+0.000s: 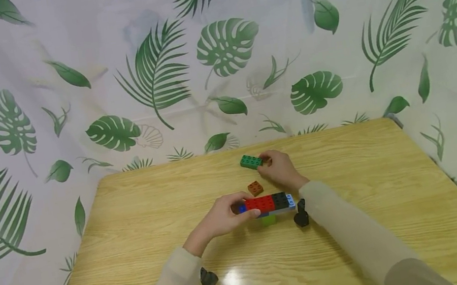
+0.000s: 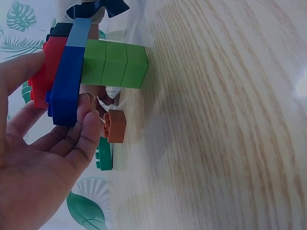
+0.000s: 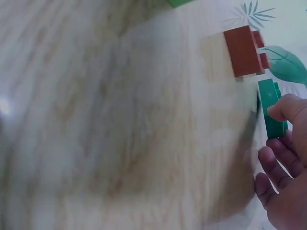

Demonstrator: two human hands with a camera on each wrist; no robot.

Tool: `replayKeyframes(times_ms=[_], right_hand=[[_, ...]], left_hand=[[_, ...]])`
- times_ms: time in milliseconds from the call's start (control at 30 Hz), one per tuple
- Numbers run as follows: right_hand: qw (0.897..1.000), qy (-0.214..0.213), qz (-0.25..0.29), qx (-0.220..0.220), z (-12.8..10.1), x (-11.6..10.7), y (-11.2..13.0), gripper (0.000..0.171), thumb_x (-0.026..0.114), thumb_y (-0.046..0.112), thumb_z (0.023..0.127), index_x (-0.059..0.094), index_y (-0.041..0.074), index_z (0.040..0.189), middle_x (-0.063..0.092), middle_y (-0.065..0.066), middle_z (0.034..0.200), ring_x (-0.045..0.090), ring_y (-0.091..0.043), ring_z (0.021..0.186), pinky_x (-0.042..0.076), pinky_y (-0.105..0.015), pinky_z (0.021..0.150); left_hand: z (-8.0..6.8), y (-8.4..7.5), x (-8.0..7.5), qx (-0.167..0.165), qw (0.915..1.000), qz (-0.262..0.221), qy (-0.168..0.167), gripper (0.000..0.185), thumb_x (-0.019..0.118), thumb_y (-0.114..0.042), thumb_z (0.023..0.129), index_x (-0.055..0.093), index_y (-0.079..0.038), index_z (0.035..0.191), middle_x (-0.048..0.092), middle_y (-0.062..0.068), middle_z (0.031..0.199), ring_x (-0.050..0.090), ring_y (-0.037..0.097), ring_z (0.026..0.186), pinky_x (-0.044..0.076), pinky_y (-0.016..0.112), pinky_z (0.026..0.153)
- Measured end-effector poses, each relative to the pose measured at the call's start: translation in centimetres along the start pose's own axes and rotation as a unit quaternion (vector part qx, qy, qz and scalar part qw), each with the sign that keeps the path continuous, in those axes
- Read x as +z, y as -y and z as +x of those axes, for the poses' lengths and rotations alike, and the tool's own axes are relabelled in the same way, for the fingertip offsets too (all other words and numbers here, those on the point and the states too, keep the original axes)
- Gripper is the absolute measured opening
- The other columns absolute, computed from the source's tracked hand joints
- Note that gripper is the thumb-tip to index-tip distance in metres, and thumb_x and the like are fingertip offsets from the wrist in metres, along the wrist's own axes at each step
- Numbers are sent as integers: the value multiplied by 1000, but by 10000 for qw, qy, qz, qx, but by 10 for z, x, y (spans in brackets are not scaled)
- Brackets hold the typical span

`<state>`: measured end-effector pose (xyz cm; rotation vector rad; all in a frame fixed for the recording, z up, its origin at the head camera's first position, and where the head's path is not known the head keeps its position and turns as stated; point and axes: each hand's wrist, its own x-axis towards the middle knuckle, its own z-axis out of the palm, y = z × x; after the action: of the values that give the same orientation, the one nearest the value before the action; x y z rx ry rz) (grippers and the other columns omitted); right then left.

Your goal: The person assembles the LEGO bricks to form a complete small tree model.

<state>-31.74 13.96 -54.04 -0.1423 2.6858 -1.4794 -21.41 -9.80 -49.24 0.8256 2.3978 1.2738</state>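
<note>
My left hand (image 1: 241, 203) grips the left end of a brick assembly (image 1: 267, 203), held just above the wooden table (image 1: 147, 255). The assembly has a flat row of blue, red, black and light-blue bricks, with a light-green column (image 2: 115, 64) under it. In the left wrist view my left hand (image 2: 60, 98) has its thumb on the red brick (image 2: 45, 67) and its fingers (image 2: 88, 132) under the blue one. Farther back, my right hand (image 1: 264, 161) pinches the right end of a dark-green brick (image 1: 251, 161), thumb (image 3: 288, 108) on the dark-green brick (image 3: 269, 103). A small brown brick (image 1: 255, 188) lies between them.
The brown brick (image 3: 243, 51) lies on the table just beside the green one. A leaf-printed curtain (image 1: 216, 64) closes off the table's back and sides. Black wrist-camera mounts (image 1: 300, 216) hang under both sleeves.
</note>
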Motion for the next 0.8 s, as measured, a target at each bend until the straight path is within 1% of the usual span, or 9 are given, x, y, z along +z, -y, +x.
replayKeyframes(times_ms=[100,133,200,333,400,500,633,800], right_hand=[[9998,120,142,53,-1,-5,0,44,67,22,98,61,7,139,63,-11,128,59,-25,98,53,-32,75],[9998,154,131,21,-2,-7,1,44,67,22,98,61,7,139,62,-11,128,59,-25,99,54,-32,76],[9997,176,-22,-166,-3,-12,5,43,68,22,98,62,6,138,64,-12,128,60,-25,100,54,-33,79],[9967,120,-418,-685,-7,-24,14,40,72,21,97,67,4,133,69,-16,125,61,-29,105,52,-36,84],[9950,102,-499,-864,-11,-30,19,39,74,22,97,68,4,131,71,-16,124,62,-30,107,52,-37,84],[9942,115,-488,-953,-19,-38,24,39,75,23,96,69,7,131,72,-14,123,63,-30,109,53,-38,83],[9920,139,-499,-1150,-33,-47,29,37,75,22,95,70,8,129,72,-14,122,63,-29,107,52,-40,85],[9866,339,-514,-1509,-51,-56,35,36,74,20,95,70,8,129,72,-13,120,63,-28,104,50,-39,85]], left_hand=[[0,0,0,6,10000,5,7,35,71,-32,101,70,-11,130,74,8,113,65,10,83,55,26,78],[0,0,0,5,10000,23,13,35,71,-32,101,70,-11,130,74,8,114,65,11,83,55,26,78],[0,0,0,5,10000,23,29,36,71,-32,102,69,-11,131,74,8,115,65,11,85,55,26,79],[0,-1,-1,1,10000,57,64,37,70,-32,102,69,-11,132,73,8,115,65,14,86,54,26,80],[0,-2,-1,2,9999,83,69,36,70,-33,102,69,-12,132,73,7,114,64,15,86,54,27,79],[0,-3,-1,10,9999,145,61,35,70,-33,103,69,-12,131,73,6,113,63,16,86,53,26,79],[1,-2,1,5,9999,153,61,35,70,-34,103,69,-13,131,73,6,113,62,16,84,52,27,77],[0,-3,1,21,9999,115,52,36,70,-34,103,69,-12,131,73,5,111,61,16,84,51,27,77]])
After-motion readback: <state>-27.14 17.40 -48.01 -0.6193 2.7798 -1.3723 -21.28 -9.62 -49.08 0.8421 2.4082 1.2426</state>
